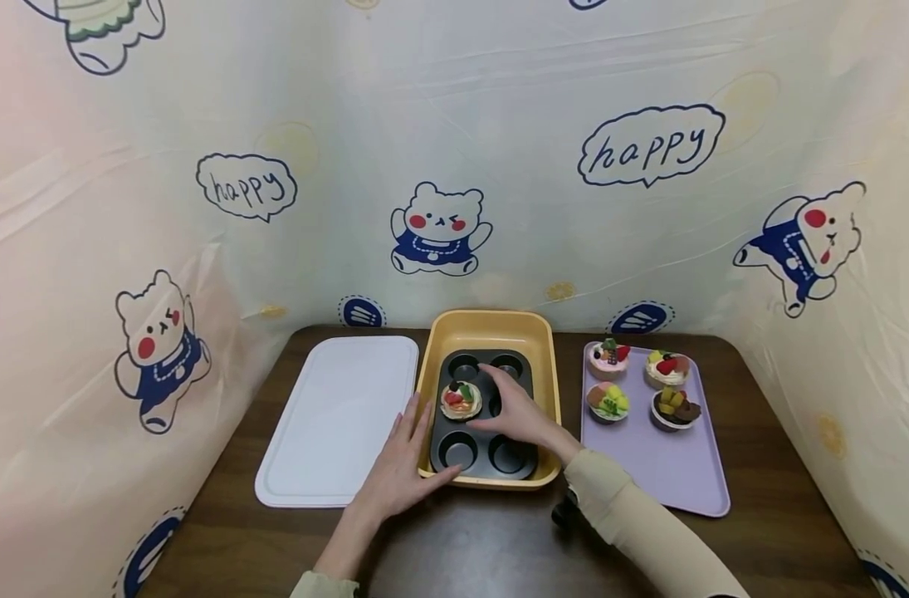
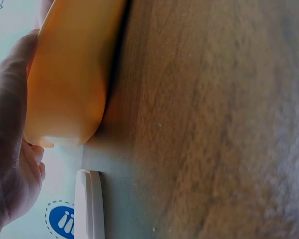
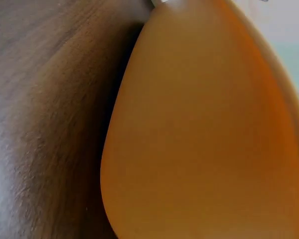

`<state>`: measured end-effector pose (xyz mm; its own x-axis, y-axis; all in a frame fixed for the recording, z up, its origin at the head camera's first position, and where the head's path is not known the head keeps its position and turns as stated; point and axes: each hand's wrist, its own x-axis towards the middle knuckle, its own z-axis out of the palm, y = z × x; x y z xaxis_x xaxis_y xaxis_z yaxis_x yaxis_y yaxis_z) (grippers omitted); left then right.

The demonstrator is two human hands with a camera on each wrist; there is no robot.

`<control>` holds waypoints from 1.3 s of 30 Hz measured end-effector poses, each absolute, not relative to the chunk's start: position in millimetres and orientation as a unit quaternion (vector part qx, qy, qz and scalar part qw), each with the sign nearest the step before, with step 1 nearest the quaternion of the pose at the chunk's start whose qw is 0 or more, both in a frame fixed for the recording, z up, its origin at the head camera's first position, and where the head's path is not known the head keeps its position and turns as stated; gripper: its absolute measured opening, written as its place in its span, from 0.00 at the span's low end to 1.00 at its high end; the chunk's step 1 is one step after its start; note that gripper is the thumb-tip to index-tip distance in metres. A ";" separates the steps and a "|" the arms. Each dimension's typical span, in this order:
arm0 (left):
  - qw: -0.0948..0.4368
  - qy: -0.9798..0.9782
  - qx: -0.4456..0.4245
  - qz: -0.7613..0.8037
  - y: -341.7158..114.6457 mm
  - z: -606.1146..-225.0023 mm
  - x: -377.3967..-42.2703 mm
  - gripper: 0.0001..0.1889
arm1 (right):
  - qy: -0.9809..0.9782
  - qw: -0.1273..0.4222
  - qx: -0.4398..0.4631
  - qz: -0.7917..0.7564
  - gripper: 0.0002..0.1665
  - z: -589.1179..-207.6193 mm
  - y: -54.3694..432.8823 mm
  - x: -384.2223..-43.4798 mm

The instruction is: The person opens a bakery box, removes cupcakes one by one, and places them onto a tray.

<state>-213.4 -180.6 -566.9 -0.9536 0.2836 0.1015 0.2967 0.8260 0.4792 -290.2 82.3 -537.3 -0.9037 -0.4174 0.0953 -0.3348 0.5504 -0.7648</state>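
Note:
A fruit-topped cupcake (image 1: 461, 401) sits at the left middle cup of a dark muffin tin (image 1: 484, 440). The tin lies inside a yellow tray (image 1: 491, 325). My right hand (image 1: 517, 411) is over the tin at the cupcake's right side, thumb and fingers spread apart around it; whether they touch it I cannot tell. With fingers spread, my left hand (image 1: 405, 469) rests at the tray's front left corner, thumb toward the front rim. In the left wrist view, that hand (image 2: 12, 129) lies against the tray's outer wall (image 2: 70, 84). The right wrist view shows mostly the tray wall (image 3: 199, 129).
On the left lies a white board (image 1: 342, 423). A lilac tray (image 1: 656, 473) on the right bears several cupcakes, among them a chocolate-topped one (image 1: 674, 409). A small black object (image 1: 566, 511) is under the right forearm. A printed curtain (image 1: 334, 249) surrounds the wooden table (image 1: 768, 465).

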 end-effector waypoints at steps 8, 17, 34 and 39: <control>-0.007 -0.956 -0.137 -0.258 -178.8 -565.8 -213.8 0.65 | 0.867 0.009 -0.251 -0.429 0.68 -583.2 77.2 -315.3; -0.005 -0.958 -0.138 -0.252 -177.7 -565.8 -213.5 0.64 | 0.880 0.012 -0.215 -0.423 0.70 -604.6 69.5 -330.5; 0.004 -0.956 -0.146 -0.255 -178.1 -565.9 -213.3 0.63 | 0.891 0.029 -0.191 -0.411 0.43 -562.7 55.7 -303.8; 0.006 -0.955 -0.148 -0.256 -178.4 -564.4 -212.4 0.63 | 0.889 0.017 -0.198 -0.413 0.40 -565.0 54.7 -304.8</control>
<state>-212.4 -178.4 -564.4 -0.9562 0.2796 0.0869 0.2857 0.8256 0.4866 -304.8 54.7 -565.0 -0.9206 -0.3668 0.1336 -0.3388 0.5807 -0.7402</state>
